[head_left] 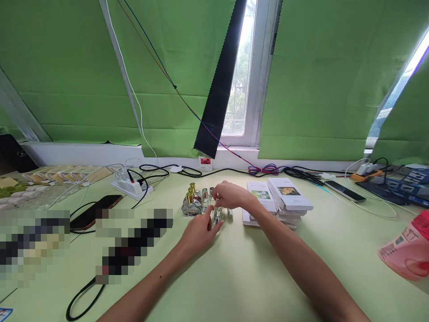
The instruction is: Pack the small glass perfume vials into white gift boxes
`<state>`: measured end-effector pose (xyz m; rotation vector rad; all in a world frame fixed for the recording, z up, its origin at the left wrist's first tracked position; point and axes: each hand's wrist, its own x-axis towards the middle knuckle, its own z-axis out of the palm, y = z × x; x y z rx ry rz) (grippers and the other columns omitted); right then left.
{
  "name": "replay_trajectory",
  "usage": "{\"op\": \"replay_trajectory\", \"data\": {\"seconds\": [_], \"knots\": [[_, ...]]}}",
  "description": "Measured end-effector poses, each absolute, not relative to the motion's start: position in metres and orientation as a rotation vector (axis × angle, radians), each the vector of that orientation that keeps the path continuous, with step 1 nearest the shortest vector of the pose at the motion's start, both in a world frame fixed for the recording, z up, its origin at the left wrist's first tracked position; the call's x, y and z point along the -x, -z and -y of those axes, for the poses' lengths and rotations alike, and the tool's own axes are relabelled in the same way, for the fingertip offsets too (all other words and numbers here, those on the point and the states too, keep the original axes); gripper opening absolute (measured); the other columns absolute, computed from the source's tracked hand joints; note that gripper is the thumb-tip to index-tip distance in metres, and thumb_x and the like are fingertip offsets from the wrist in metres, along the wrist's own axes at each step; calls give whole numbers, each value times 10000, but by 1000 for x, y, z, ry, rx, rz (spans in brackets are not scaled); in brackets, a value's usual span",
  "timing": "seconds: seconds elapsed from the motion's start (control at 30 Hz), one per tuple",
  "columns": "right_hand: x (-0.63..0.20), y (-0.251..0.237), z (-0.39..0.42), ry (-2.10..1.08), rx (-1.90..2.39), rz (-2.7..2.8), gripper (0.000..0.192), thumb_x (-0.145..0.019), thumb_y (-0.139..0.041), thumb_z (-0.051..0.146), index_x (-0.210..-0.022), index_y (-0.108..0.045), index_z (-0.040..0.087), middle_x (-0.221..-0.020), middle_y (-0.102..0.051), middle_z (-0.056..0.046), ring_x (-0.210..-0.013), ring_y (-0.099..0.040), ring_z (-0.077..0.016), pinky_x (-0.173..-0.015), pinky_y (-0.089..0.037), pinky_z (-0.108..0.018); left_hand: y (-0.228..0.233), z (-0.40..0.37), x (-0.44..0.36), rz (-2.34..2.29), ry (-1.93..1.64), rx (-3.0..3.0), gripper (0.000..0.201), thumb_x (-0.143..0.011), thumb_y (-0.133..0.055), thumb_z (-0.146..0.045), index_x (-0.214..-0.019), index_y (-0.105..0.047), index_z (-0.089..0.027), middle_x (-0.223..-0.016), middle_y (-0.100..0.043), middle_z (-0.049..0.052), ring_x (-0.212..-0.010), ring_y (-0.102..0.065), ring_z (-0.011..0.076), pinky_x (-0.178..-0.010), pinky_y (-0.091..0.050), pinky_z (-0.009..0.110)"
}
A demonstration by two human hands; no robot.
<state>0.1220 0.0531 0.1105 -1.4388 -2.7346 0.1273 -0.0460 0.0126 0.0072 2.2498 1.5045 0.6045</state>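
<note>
Small glass perfume bottles stand close together at the middle of the table. Among them are gold-capped bottles [190, 205] on the left and a silver-capped bottle [204, 200] beside my hands. My left hand [198, 230] reaches in low, thumb and forefinger closed about a clear perfume bottle [217, 217]. Over the same spot, my right hand [233, 193] bends down with its fingers pinched at the bottle's upper end. Its fingertips are partly hidden. Another small bottle [229, 213] shows just under my right wrist.
White printed boxes [290, 197] lie stacked right of my right hand. A phone [345, 191], a pink tub [407, 248] and cables [304, 174] are further right. To the left are a power strip [134, 188] and a dark phone [97, 212]. Green blinds hang behind.
</note>
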Motion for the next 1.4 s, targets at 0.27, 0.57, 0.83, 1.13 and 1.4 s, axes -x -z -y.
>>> {"op": "replay_trajectory", "data": {"seconds": [0.27,0.57,0.83,1.13,1.4], "knots": [[-118,-115,-47,-63,1554,2704,198,-877,-674,357,-948,-758,193,-947,-740,-98,-776,-659,-194,-539,-325,-271,-7,-12,47,-1495,-583,-2277,484,-935,-467,-489,-1308,-517,-185,-694,-649,-4,-645,-606,216,-572,-325,296],[-121,-111,-51,-89,1530,2691,236,-876,-677,378,-1004,-748,193,-997,-739,-96,-854,-658,-203,-560,-329,-268,-8,-12,47,-1487,-585,-2283,507,-942,-464,-498,-1337,-509,-183,-690,-646,-10,-648,-604,219,-582,-332,299],[-119,-112,-48,-105,1433,2759,244,-844,-629,133,-1060,-730,187,-1023,-738,-82,-969,-645,-203,-610,-365,-255,-7,-13,47,-1505,-565,-2305,418,-941,-465,-477,-1247,-513,-196,-698,-644,-9,-654,-609,222,-580,-313,295],[-118,-111,-47,-62,1463,2747,229,-830,-619,145,-1026,-734,176,-1014,-730,-91,-910,-662,-200,-558,-330,-262,-10,-12,46,-1519,-541,-2295,409,-941,-461,-490,-1211,-526,-191,-703,-655,-2,-659,-606,222,-584,-318,299],[-116,-112,-45,-13,1532,2706,180,-852,-650,249,-997,-740,191,-995,-735,-89,-822,-670,-193,-529,-312,-265,-9,-12,46,-1514,-536,-2309,368,-940,-462,-488,-1137,-553,-191,-686,-642,-3,-647,-596,216,-579,-308,295]]}}
